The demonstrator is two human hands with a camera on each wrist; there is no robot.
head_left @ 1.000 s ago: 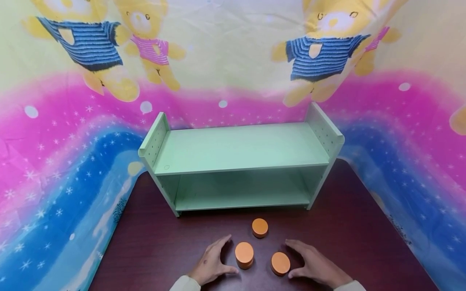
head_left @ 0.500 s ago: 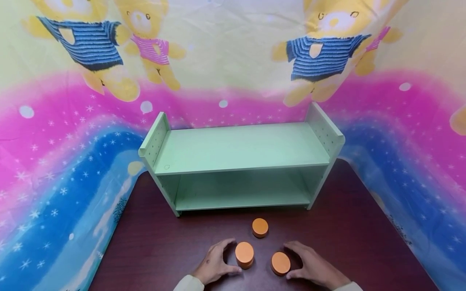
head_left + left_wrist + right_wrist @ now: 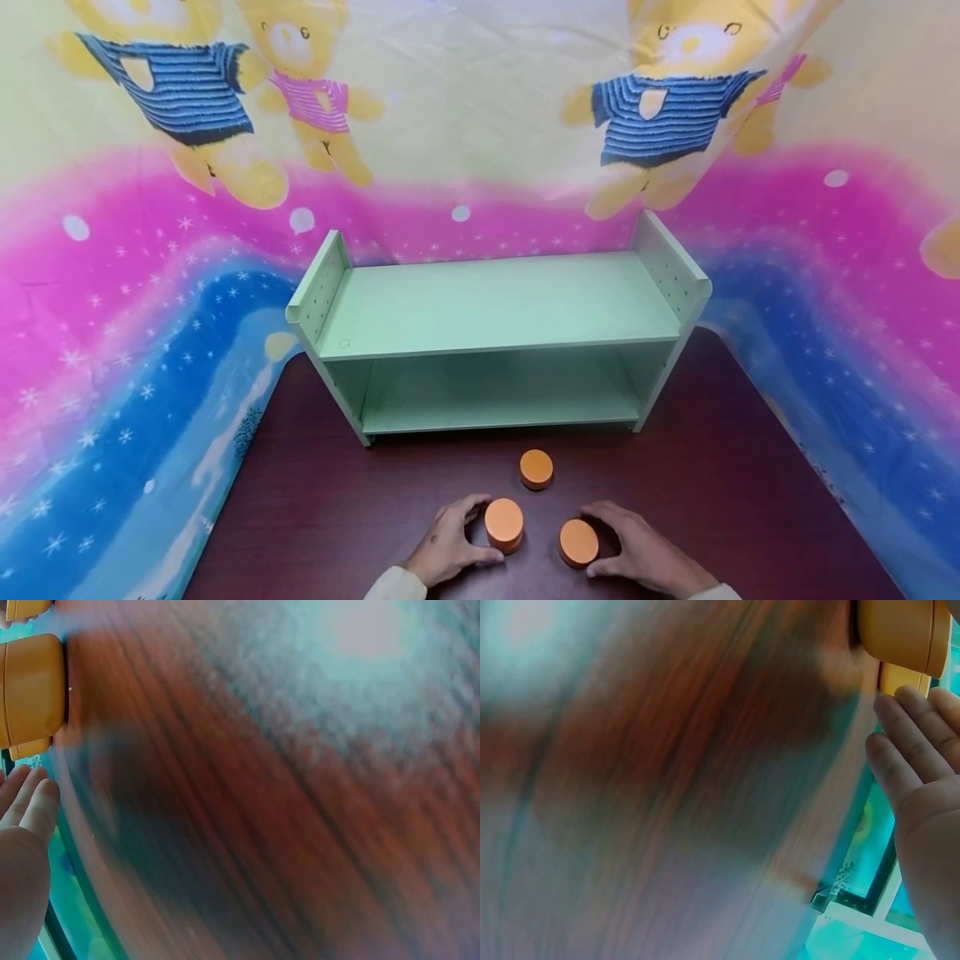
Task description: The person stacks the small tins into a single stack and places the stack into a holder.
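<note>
Three round orange jars with flat lids stand upright on the dark red-brown table. My left hand (image 3: 447, 542) curves around the left side of the taller left jar (image 3: 504, 523), thumb and fingers spread with a gap before it. On the other side, my right hand (image 3: 643, 550) arcs around the right jar (image 3: 577, 542), its fingertips close to the lid's far edge and the thumb near its front. Contact cannot be made out. The left wrist view shows extended fingers (image 3: 39, 806) below a jar (image 3: 34, 690); the right wrist view shows straight fingers (image 3: 900, 761) below a jar (image 3: 900, 634).
The third jar (image 3: 536, 469) stands farther back, between the hands and the shelf. A pale green two-level shelf (image 3: 495, 304) with raised side panels occupies the back of the table (image 3: 300, 500). Printed cloth (image 3: 465, 125) with teddy bears hangs behind and at both sides.
My left hand has moved right, closer to the left jar. The right hand has shifted slightly left, closer around the right jar. The jars have stayed in place.
</note>
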